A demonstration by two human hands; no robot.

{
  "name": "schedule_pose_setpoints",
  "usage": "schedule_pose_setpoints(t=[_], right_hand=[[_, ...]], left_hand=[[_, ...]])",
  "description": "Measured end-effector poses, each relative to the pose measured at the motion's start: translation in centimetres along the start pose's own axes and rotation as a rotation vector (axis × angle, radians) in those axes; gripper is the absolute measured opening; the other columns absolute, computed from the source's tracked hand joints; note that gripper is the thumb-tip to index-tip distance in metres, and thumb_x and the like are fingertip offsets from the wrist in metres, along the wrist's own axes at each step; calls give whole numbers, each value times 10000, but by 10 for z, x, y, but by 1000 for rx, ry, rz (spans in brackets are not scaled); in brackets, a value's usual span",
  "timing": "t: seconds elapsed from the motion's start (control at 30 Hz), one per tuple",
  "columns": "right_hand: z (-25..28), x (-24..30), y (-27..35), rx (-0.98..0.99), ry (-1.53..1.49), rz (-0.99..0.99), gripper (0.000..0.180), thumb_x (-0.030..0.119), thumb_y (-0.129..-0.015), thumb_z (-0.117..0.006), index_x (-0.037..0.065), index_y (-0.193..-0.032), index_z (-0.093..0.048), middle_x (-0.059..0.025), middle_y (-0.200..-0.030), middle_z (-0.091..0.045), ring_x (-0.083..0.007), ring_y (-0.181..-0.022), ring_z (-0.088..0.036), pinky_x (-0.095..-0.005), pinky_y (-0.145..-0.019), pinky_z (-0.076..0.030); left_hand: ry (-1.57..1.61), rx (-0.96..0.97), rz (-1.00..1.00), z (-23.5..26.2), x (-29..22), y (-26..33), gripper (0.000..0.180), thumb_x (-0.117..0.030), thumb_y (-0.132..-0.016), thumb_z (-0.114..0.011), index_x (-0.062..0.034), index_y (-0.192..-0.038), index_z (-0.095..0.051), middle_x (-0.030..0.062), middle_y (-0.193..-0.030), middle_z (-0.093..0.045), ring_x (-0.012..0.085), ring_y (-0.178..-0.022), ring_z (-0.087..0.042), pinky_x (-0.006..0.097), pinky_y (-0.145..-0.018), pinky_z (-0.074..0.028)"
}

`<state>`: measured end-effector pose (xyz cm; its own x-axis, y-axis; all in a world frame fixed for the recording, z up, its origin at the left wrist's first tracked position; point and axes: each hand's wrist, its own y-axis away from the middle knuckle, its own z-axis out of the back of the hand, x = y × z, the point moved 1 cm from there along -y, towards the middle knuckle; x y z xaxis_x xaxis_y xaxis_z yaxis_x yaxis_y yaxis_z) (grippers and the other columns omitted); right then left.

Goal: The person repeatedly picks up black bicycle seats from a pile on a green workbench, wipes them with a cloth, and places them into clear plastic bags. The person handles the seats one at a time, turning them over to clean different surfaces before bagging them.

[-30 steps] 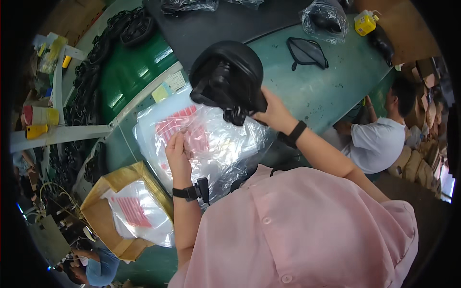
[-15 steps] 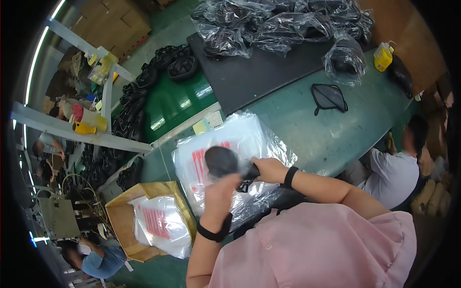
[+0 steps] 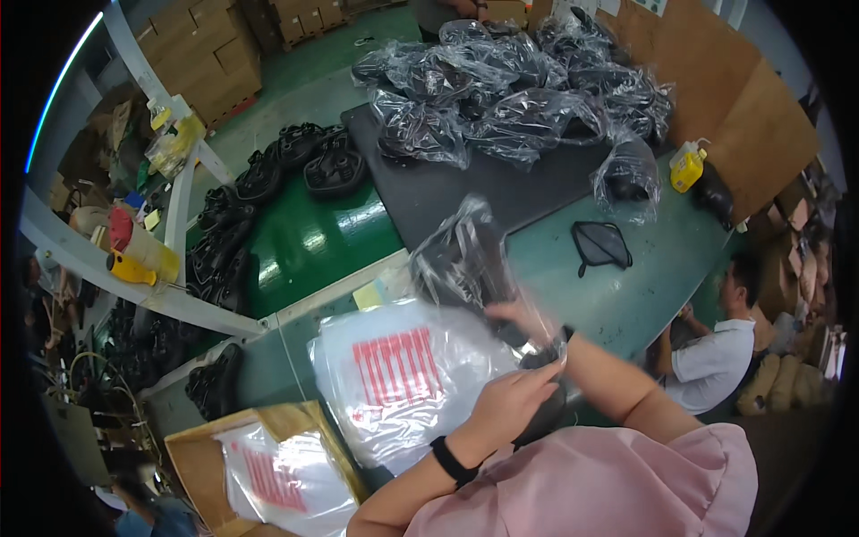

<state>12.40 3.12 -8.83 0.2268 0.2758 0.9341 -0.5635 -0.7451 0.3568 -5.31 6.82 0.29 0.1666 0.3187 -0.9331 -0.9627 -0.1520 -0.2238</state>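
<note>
While your left hand (image 3: pixel 512 403) pinches the clear bag's (image 3: pixel 465 259) mouth and your right hand (image 3: pixel 517 315) grips the black part inside, you're bagging; next, close it.

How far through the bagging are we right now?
Done: a heap of bagged black parts lies on the dark mat. In hand: left hand and right hand hold a black part inside a clear bag. Left: unbagged black parts and empty bags.

The right hand (image 3: pixel 519 315) is mostly hidden behind the motion-blurred bagged black item (image 3: pixel 465 259).
</note>
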Motion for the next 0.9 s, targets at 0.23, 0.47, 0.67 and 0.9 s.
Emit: schedule_pose_setpoints(t=[0.23,0.47,0.67,0.9], right_hand=[[146,142,-204,-291,-526,451,435,367,-928,-544,28,-1200,-519,-148,-1065,-629,-236,-937,-629,-385,-810,-528],[-121,117,-409,-116,336,135,471,351,-852,-594,-66,-1070,-604,-178,-934,-649,-297,-836,-661,-383,-584,-570],[-168,73,-525,-403,851,206,494,394,-897,-502,-76,-969,-638,-264,-996,-640,-395,-958,-625,-434,-875,-485],[-164,70,-427,-191,743,318,306,207,-827,-572,-88,-765,-628,-252,-698,-630,-388,-695,-650,-423,-711,-530]], left_hand=[[165,-296,625,80,130,93,371,-72,-907,-562,-34,-1276,-545,96,-1071,-660,136,-931,-605,273,-801,-489],[421,-360,856,93,210,147,309,-136,-887,-615,-22,-1175,-611,87,-984,-674,123,-811,-621,248,-744,-497],[446,-383,840,115,227,141,299,-67,-926,-519,5,-1213,-561,107,-1035,-635,183,-879,-612,282,-759,-493],[561,-706,800,129,209,103,390,-153,-963,-495,-16,-1327,-466,116,-1208,-569,193,-1032,-566,297,-868,-466]])
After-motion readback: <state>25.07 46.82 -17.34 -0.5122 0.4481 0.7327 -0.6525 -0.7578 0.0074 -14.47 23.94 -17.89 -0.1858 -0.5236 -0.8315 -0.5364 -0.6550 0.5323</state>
